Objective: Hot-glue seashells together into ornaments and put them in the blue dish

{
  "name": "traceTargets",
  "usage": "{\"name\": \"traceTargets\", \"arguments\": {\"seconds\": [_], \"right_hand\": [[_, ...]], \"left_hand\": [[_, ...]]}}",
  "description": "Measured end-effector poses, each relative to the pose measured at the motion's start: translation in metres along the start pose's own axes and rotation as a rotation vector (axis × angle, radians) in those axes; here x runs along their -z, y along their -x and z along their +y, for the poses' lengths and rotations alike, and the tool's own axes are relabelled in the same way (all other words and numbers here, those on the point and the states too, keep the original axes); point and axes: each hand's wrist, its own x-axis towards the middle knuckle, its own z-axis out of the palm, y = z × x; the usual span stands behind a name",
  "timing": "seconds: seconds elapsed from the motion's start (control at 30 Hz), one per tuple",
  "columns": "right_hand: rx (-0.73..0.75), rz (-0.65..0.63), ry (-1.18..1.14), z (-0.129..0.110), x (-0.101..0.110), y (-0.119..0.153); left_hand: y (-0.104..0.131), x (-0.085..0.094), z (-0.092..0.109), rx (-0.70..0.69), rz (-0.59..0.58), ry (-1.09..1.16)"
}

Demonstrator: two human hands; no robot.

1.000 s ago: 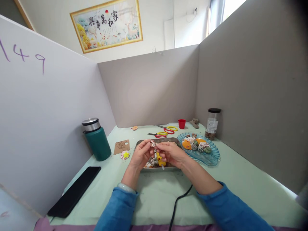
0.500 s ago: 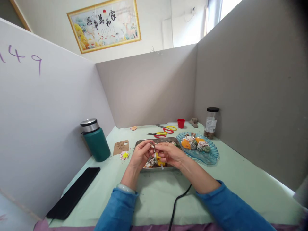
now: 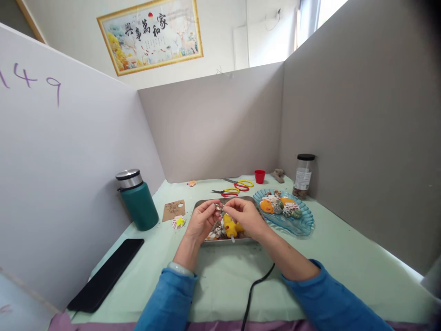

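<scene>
My left hand (image 3: 200, 224) pinches a small whitish-brown piece (image 3: 218, 207) between thumb and fingers. It is too small to name. My right hand (image 3: 248, 219) meets it from the other side, thumb and fingertips pressed together at its edge. What the right fingertips grip is mostly hidden. Both hands hover over a metal tray (image 3: 220, 243) of mixed small pieces, white, orange and speckled. In the tray lies a yellow hot glue gun (image 3: 230, 227), nozzle toward me, partly covered by my right hand.
Right of the tray stands a blue scalloped dish (image 3: 292, 225) of painted pieces. Behind are two pairs of scissors (image 3: 230, 191), a red cup (image 3: 259, 176) and a black-lidded jar (image 3: 303, 177). A green bottle (image 3: 139, 207), brown card (image 3: 173, 210) and black slab (image 3: 106, 276) lie left. A black cord (image 3: 253, 287) crosses the front.
My right hand has shifted up and its fingers have curled more over the small piece, uncovering more of the glue gun. My left hand stays nearly in place.
</scene>
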Motion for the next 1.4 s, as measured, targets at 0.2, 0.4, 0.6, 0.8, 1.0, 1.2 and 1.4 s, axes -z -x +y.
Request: {"name": "traceTargets", "arguments": {"seconds": [0.2, 0.4, 0.6, 0.8, 1.0, 1.2, 1.4], "right_hand": [[0.056, -0.017, 0.093, 0.007, 0.003, -0.003], [0.028, -0.061, 0.124, 0.005, 0.007, -0.003], [0.023, -0.099, 0.127, 0.003, 0.009, -0.003], [0.043, -0.131, 0.150, 0.007, 0.012, -0.005], [0.039, -0.157, 0.155, 0.012, 0.015, -0.007], [0.083, -0.136, 0.228, 0.013, 0.016, -0.007], [0.197, -0.029, 0.354, 0.013, 0.020, -0.006]], "left_hand": [[-0.001, 0.003, -0.001, 0.025, 0.000, -0.032], [-0.001, 0.004, -0.002, 0.032, -0.002, -0.027], [0.000, 0.002, -0.001, 0.043, -0.021, -0.043], [0.000, 0.003, -0.001, 0.076, -0.044, -0.049], [0.001, 0.004, 0.000, 0.102, -0.042, -0.052], [0.002, 0.001, 0.001, 0.120, -0.061, -0.055], [0.001, 0.002, 0.001, 0.091, -0.053, -0.037]]}}
